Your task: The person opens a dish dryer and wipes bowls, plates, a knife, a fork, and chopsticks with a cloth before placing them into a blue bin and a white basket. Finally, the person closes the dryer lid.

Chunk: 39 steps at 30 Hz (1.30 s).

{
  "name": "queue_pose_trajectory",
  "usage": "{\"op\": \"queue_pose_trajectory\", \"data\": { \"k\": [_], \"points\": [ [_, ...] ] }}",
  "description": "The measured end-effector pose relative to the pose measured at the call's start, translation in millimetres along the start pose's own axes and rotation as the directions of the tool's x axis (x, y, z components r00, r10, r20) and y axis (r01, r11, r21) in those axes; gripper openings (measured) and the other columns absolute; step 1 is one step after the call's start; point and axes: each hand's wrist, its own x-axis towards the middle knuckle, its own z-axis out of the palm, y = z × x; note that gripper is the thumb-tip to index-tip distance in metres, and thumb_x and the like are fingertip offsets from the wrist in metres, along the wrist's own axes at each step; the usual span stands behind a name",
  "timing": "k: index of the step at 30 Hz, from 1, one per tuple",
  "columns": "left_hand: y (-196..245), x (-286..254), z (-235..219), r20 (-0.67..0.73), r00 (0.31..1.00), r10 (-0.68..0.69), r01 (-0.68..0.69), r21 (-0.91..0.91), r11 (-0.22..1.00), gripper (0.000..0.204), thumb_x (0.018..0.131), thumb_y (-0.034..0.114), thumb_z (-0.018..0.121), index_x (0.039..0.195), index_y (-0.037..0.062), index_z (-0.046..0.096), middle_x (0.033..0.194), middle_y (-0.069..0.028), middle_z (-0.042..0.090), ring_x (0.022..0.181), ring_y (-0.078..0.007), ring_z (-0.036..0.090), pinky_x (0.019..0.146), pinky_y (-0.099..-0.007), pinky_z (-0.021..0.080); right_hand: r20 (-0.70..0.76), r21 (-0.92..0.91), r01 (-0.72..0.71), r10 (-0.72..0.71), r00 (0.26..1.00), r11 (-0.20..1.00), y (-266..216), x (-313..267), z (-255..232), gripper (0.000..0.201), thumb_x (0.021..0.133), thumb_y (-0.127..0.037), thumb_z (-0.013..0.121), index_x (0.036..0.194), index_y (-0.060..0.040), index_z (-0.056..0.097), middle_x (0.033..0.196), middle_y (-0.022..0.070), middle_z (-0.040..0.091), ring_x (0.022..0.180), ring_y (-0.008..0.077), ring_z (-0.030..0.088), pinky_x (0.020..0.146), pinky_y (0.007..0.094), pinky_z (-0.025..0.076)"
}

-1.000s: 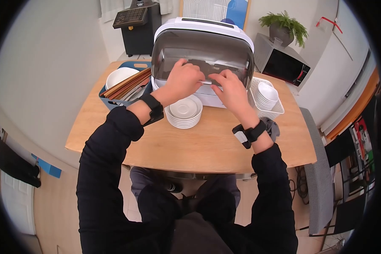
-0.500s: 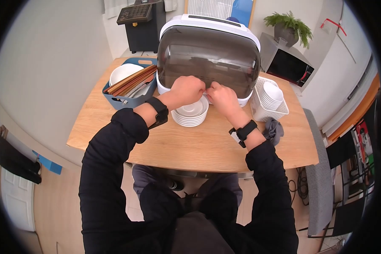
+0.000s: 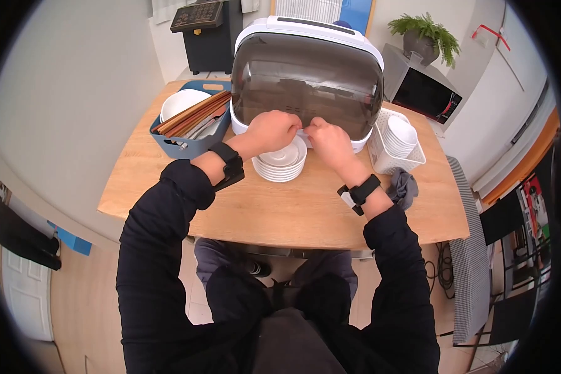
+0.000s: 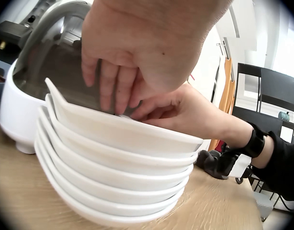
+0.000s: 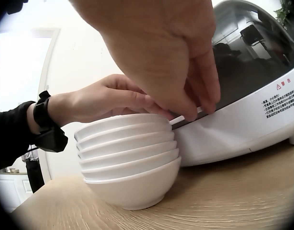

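Note:
A white cabinet (image 3: pixel 246 37) stands at the back with its dark see-through lid (image 3: pixel 308 78) down. At the lid's lower edge, my right hand (image 3: pixel 331 144) pinches a small pale handle (image 5: pixel 179 120) between thumb and fingers. My left hand (image 3: pixel 273 132) is beside it, its fairly straight fingers reaching down to the same edge; the left wrist view shows these fingers (image 4: pixel 107 91) close to the handle. Just in front, below the left hand, stands a stack of several white bowls (image 3: pixel 279 171), partly covered by that hand.
On the left is a blue basket (image 3: pixel 193 146) with a white bowl, wooden chopsticks (image 3: pixel 193 115) and cutlery. On the right are a white basket (image 3: pixel 411 163) of stacked bowls and a grey cloth (image 3: pixel 402 189). A microwave (image 3: pixel 427 93) carrying a plant stands behind.
The lid has swung down over the cabinet's front. Both hands have come down with it from higher up. Over the last half second the left fingers have drawn slightly away from the right ones.

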Motion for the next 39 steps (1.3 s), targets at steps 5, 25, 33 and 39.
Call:
{"op": "queue_pose_trajectory", "data": {
  "k": [5,25,33,39],
  "points": [
    [-11.3,-27.2,-12.3,-0.147,0.988,-0.039,0.037,-0.019,0.999,0.019,0.090,0.016,0.057,0.099,0.0059,0.071,0.095,-0.0133,0.071,0.087,-0.0318,0.068,0.076,-0.0407,0.053,0.026,0.251,-0.151,0.149,0.988,0.956,-3.5,-8.4,-22.0,0.014,0.084,-0.012,0.062,0.090,-0.0060,0.073,0.096,0.0149,0.068,0.079,0.0353,0.067,0.072,0.0426,0.055],
    [-34.1,-89.8,-16.4,0.184,0.803,-0.566,0.574,-0.494,0.653,0.040,0.102,0.031,0.042,0.124,0.0002,0.056,0.100,-0.0103,0.067,0.079,-0.0163,0.067,0.072,-0.0297,0.054,0.741,0.560,-0.753,0.198,0.642,0.344,-37.2,-17.1,-9.0,0.064,0.105,-0.047,0.031,0.127,0.0093,0.053,0.109,0.0239,0.066,0.092,0.0302,0.070,0.073,0.0379,0.061],
    [-35.3,-115.8,-24.7,0.108,0.791,-0.602,0.556,-0.539,0.633,0.039,0.101,0.029,0.042,0.119,-0.0020,0.057,0.092,-0.0111,0.066,0.070,-0.0165,0.065,0.064,-0.0293,0.054,0.698,0.633,-0.704,0.156,0.699,0.322,-61.1,-12.3,-5.2,0.062,0.105,-0.042,0.031,0.121,0.0117,0.055,0.102,0.0221,0.066,0.085,0.0304,0.070,0.067,0.0391,0.062],
    [-38.6,-127.1,-29.9,0.082,0.753,-0.653,0.585,-0.537,0.608,0.042,0.102,0.034,0.041,0.120,-0.0012,0.055,0.093,-0.0107,0.066,0.070,-0.0166,0.065,0.063,-0.0293,0.054,0.731,0.624,-0.721,0.102,0.675,0.302,-70.7,-5.2,-4.9,0.066,0.104,-0.050,0.032,0.131,0.0080,0.050,0.114,0.0269,0.064,0.096,0.0326,0.069,0.075,0.0396,0.061]
  ]
}}
